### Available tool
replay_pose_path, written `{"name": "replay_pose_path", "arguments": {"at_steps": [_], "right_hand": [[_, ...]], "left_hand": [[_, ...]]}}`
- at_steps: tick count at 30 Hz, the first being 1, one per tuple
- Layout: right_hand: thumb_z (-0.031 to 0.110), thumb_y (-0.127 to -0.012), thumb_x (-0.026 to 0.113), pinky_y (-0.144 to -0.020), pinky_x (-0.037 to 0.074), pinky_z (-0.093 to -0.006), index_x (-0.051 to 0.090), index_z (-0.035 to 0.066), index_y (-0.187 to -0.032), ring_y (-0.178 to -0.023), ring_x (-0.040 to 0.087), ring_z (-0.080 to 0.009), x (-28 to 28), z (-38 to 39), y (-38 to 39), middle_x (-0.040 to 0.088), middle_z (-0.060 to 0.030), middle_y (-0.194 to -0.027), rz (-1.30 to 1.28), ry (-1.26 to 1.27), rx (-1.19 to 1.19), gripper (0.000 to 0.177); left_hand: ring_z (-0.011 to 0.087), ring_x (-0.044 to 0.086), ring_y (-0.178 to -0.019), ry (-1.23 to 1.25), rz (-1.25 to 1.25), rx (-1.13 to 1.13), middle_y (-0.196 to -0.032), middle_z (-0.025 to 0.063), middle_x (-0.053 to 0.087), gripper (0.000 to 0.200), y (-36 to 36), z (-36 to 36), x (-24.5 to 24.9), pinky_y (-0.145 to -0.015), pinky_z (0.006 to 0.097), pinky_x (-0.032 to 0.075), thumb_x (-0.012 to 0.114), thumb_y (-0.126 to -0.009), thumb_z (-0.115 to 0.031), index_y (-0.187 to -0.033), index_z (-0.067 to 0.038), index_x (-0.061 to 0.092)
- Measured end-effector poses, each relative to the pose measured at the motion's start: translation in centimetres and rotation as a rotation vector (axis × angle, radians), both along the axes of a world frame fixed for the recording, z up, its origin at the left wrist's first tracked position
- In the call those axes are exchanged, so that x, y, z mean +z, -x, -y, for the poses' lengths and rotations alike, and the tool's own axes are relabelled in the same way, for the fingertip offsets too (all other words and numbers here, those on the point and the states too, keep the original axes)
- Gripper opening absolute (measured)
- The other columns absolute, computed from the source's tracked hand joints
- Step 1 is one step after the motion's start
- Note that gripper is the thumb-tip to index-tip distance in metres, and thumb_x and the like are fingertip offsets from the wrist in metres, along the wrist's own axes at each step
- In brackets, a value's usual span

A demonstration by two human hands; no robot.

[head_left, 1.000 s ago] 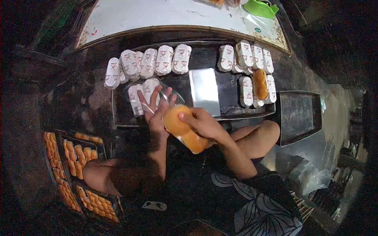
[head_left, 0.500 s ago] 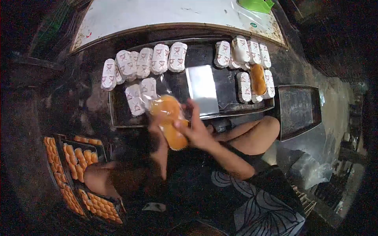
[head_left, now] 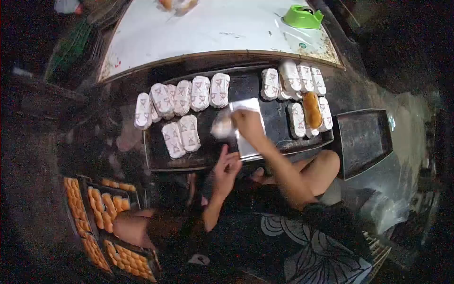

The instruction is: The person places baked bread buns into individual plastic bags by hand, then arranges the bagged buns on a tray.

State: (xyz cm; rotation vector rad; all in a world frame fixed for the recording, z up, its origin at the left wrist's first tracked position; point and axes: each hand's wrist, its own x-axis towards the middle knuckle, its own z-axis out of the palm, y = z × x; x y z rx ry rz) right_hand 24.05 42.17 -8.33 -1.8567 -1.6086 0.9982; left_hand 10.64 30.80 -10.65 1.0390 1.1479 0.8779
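My right hand is blurred over the shiny stack of clear sheets on the black tray. Right beside its fingers is a blurred pale bun; whether they touch it is not clear. Nearer to me, my left hand has its fingers apart and nothing in it. Several paper-based buns lie bottom up at the tray's left, some partly over its edge. More of them are at the right, where one golden bun lies top up.
Beyond the tray is a white tabletop with a green holder. An empty dark tray sits at the right. Trays of golden buns are at the lower left. Clear plastic lies at the lower right.
Both hands held a golden bun in clear film before. Now they are apart, the right one over the sheets, and a blurred pale bun is beside it. The whole view has shifted.
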Motion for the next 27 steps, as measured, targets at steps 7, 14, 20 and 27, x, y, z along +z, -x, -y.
{"name": "replay_pose_path", "arguments": {"at_steps": [7,14,20,27], "right_hand": [[0.033,-0.077,0.059,-0.096,0.029,-0.0364,0.038,-0.001,-0.121,-0.115,0.039,-0.0302,1.6,2.6,1.3,0.043,-0.0209,-0.121,-0.345,-0.180,0.095,0.060],[0.024,-0.079,0.059,-0.058,0.042,-0.0341,0.051,0.002,-0.081,-0.065,0.055,-0.0163,-4.4,15.8,2.2,0.057,-0.0131,-0.067,-0.230,0.302,0.107,0.023],[0.019,-0.083,0.050,-0.040,0.039,-0.0320,0.050,0.003,-0.088,-0.041,0.049,-0.0179,-4.2,14.9,2.2,0.051,-0.0092,-0.051,0.203,-0.160,-0.053,0.017],[0.033,-0.089,0.040,-0.072,0.042,-0.0264,0.046,0.002,-0.114,-0.080,0.052,-0.0129,-2.3,8.9,0.5,0.056,-0.0077,-0.092,-1.367,-0.006,-0.720,0.040]], "left_hand": [[0.0298,0.058,-0.082,-0.978,-1.049,-0.375,-0.087,0.0176,0.059,0.027,0.6,-1.7,-13.4,-0.070,0.0366,0.045,0.059,-0.071,-0.015,-0.094,-0.001,0.057],[0.0279,0.060,-0.073,-0.359,-0.609,-0.341,-0.077,0.0178,0.061,0.015,3.0,-3.0,-2.9,-0.063,0.0351,0.046,0.055,-0.075,-0.012,-0.080,0.000,0.063],[0.0251,0.060,-0.071,-0.145,-0.576,-0.264,-0.076,0.0164,0.060,0.017,1.2,-1.6,0.1,-0.063,0.0305,0.045,0.057,-0.075,-0.013,-0.084,0.002,0.062],[0.0183,0.056,-0.073,-0.326,-0.165,0.039,-0.081,0.0113,0.057,0.018,-2.8,0.7,-0.9,-0.061,0.0292,0.044,0.053,-0.080,-0.008,-0.097,-0.004,0.057]]}}
